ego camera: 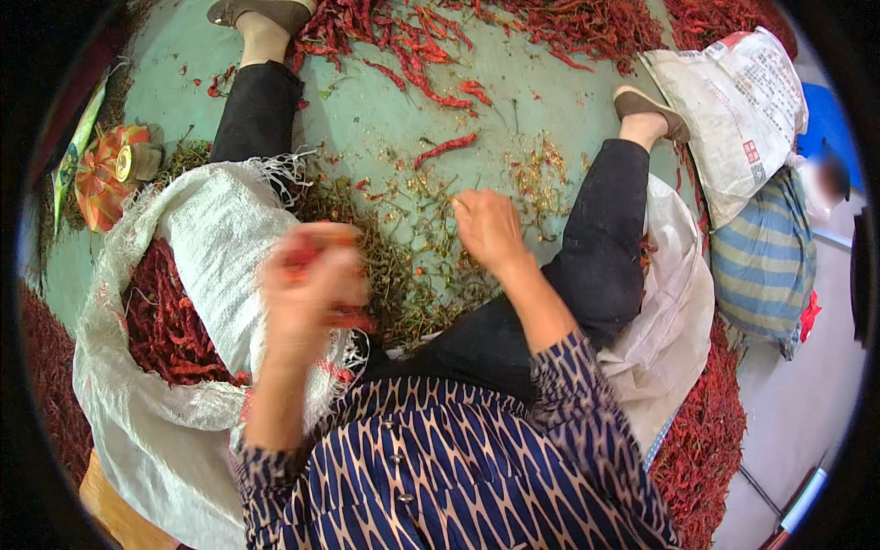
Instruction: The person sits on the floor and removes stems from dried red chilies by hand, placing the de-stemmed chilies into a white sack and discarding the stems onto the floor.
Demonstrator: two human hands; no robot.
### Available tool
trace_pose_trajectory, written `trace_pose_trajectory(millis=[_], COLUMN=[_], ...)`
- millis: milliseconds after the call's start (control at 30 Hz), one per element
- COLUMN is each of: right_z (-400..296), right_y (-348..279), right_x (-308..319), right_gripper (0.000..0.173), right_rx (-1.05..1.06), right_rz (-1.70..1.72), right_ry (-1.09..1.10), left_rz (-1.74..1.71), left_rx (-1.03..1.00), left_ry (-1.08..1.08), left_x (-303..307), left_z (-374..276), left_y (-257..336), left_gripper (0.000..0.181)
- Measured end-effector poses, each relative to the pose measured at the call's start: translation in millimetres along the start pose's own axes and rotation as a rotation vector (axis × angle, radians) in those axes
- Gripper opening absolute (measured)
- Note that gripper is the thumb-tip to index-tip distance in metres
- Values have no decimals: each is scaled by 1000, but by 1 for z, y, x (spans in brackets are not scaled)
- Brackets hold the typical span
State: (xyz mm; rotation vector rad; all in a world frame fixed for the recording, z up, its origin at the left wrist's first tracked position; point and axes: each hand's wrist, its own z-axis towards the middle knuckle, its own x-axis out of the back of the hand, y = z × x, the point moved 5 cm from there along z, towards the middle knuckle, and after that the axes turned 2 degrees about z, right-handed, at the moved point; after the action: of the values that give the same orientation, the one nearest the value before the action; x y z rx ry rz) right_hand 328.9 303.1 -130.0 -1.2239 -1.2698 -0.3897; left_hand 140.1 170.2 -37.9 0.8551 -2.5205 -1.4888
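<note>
My left hand (316, 268), blurred, is closed around dried red chili peppers (299, 258) above the edge of a white woven sack (213, 268). Inside that sack's open mouth lie many dried red chilies (172, 323). My right hand (488, 223) is raised over the green floor with its fingers bent together; a small stem-like bit shows at the fingertips, and whether it is gripped is unclear. Just beyond it lies a single red chili (445, 150). Between my legs is a heap of green-brown stems (392, 289).
Chili piles (577, 27) spread along the far floor, with another (701, 440) at the right. A printed white sack (735, 124) stands beside a blue-striped bundle (763, 258). A pale sack (677, 302) lies by my right leg. An orange patterned round object (103, 175) is at left.
</note>
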Motion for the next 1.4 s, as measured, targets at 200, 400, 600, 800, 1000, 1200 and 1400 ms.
trace_pose_trajectory(millis=[200,400,600,800,1000,1200,1400], right_z=[72,64,-23,-51,-54,-59,-44], right_y=[36,53,-28,-44,-18,-20,-63], right_x=[12,12,2,8,-2,-5,13], right_gripper=[9,14,14,14,18,17,19], right_rx=[124,90,59,25,-214,-188,59], right_rz=[-169,-126,605,630,811,1010,821], right_ry=[226,185,-71,-131,-318,-450,-1057], left_rz=[400,1503,100,-98,-1,-266,-282], left_rx=[-231,-295,-16,122,-32,389,431], left_ry=[767,886,80,-85,-91,-213,-182], left_x=[217,225,52,-40,-49,-50,-45], left_z=[-53,-90,5,49,47,56,83], left_y=[51,54,-16,-83,-85,-119,-124], left_gripper=[32,35,32,6,7,4,4])
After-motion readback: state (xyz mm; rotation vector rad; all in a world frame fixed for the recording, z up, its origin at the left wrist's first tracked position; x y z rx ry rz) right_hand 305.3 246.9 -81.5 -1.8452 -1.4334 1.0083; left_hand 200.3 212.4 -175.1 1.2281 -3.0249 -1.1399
